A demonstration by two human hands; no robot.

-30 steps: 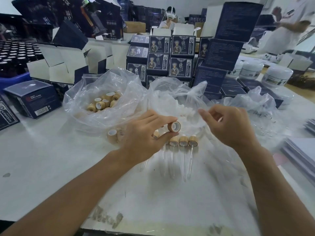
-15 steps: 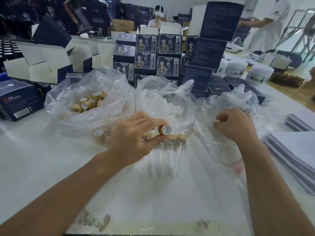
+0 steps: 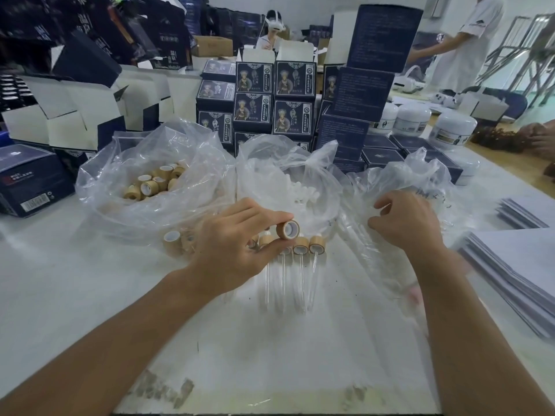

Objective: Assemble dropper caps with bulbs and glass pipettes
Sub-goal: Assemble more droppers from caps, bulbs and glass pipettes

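A: Why is the left hand [image 3: 240, 247] held so, off to the side of the row?

B: It pinches 1 cap [image 3: 287, 230] between forefinger and thumb, the open end turned toward the right. I judge it is kept ready there so that a pipette can be pushed straight in once the other hand brings one.

A: And the right hand [image 3: 405, 223]?

B: Its fingers are curled at the right bag [image 3: 399, 187], the clear one lying just beside the middle one. Thin glass shows through the plastic there, so I take this for the pipette stock. Whether the fingers already pinch a pipette or only the plastic, I cannot tell.

A: Why 3 bags side by side?

B: 1 part to each, as it seems: loose caps [image 3: 156, 181] in the left bag [image 3: 120, 187], white bulbs [image 3: 303, 190] in the middle bag [image 3: 270, 163], glass on the right. All 3 lie open toward the person, within reach of both hands.

A: The finished ones?

B: A row of droppers [image 3: 300, 256] lies on the desk [image 3: 60, 280] just below the held cap, caps toward the bags, glass tips toward the person. At least 3 show; the left hand hides the rest. Laid parallel they are less likely to roll or knock together. 1 spare cap [image 3: 171, 240] stands at the left bag's edge.

A: The risk?

B: Thin glass, I think, would snap if forced in crooked.
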